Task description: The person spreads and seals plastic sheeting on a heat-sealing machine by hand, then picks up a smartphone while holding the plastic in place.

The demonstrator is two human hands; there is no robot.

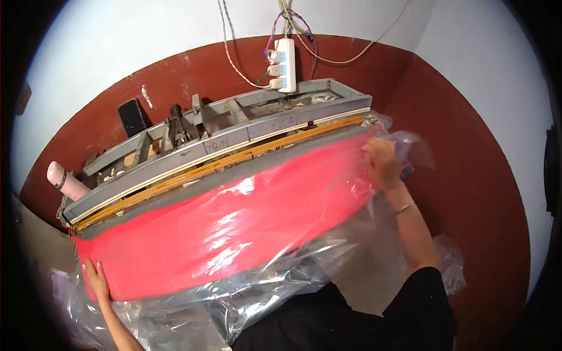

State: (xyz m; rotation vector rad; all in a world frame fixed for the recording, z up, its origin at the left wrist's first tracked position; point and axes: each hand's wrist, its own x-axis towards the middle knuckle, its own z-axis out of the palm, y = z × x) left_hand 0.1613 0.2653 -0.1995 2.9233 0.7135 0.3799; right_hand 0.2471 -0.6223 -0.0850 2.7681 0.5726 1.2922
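Note:
A long bright red sheet (234,225) lies across the work surface under shiny clear plastic film (275,275), which hangs loosely over the near edge. At the sheet's left end my left hand (96,279) rests flat with its fingers apart. My right hand (383,162) is closed at the far right corner, slightly blurred, with film bunched around it; it appears to grip the film there. Its fingertips are partly hidden.
Behind the sheet runs a grey metal frame (281,124) with yellow rods (234,157) along it. A pink bottle (67,182) and a black phone (132,117) stand by its back. A white power strip (285,65) with cables hangs on the red-and-white wall.

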